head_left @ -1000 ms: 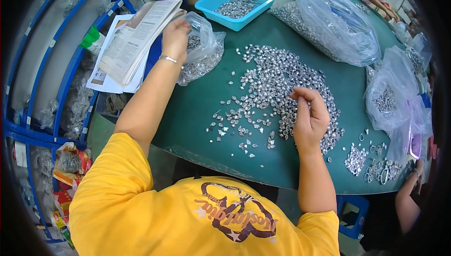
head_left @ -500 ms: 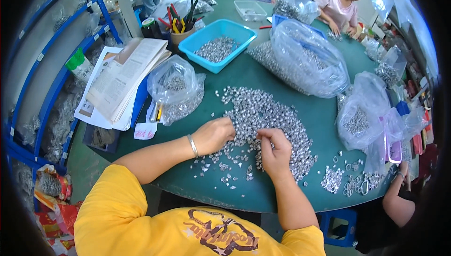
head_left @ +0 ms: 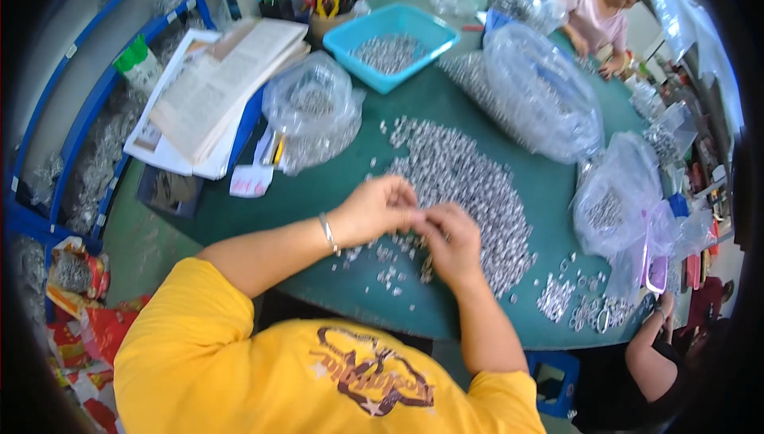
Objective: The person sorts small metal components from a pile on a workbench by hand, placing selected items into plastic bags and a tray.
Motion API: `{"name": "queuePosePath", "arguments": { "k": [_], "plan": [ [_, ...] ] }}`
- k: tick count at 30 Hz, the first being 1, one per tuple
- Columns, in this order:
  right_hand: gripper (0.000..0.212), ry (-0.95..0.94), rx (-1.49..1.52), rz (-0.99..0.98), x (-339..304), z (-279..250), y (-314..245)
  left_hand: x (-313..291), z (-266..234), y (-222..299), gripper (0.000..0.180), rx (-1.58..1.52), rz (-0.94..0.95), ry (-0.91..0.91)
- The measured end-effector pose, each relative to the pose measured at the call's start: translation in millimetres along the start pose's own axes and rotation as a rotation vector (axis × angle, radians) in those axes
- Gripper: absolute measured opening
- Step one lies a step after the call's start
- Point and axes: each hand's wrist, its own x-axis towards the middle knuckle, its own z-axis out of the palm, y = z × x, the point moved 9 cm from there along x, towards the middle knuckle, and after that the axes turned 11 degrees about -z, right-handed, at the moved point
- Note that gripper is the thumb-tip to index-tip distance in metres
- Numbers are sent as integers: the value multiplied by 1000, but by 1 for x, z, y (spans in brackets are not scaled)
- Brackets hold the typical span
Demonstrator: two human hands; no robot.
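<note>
A wide heap of small silvery metal pieces (head_left: 469,187) lies on the green table (head_left: 270,231) in front of me. At the near edge of the heap my left hand (head_left: 378,209), with a bracelet at its wrist, meets my right hand (head_left: 454,243). The fingertips of both are pinched together and touch each other. Whatever they pinch is too small to make out. Loose pieces (head_left: 390,275) are scattered below the hands, near the table's front edge.
Beyond the heap stand a blue tray (head_left: 438,28) of metal pieces and filled plastic bags (head_left: 549,99). Papers (head_left: 215,91) lie at left, beside a plier pot (head_left: 322,24). Small metal rings (head_left: 597,310) lie at right. Co-workers sit at the far right (head_left: 593,20) and near right (head_left: 649,354).
My hands were apart over the heap's near edge; now they have come together at the fingertips. The whole view has shifted and tilted slightly.
</note>
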Motion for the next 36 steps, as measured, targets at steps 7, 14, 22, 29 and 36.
{"name": "queuePosePath", "arguments": {
  "k": [7, 14, 22, 29, 36],
  "plan": [
    [18, 235, 972, 617, -31, 15, 54, -21, -52, 27, 11, 393, 197, 453],
    [19, 143, 1025, 361, -18, 17, 33, -8, -20, 28, 17, 976, 595, 545],
    [28, 195, 1156, 449, -28, 15, 51, -11, -27, 21, 7, 873, 518, 473],
    [17, 365, 1265, 722, -29, 7, 69, -27, -23, 12, 13, 968, 392, 387],
    [9, -208, -169, 198, 27, 18, 39, -12, -25, 30, 12, 880, 482, 419]
  ]
}}
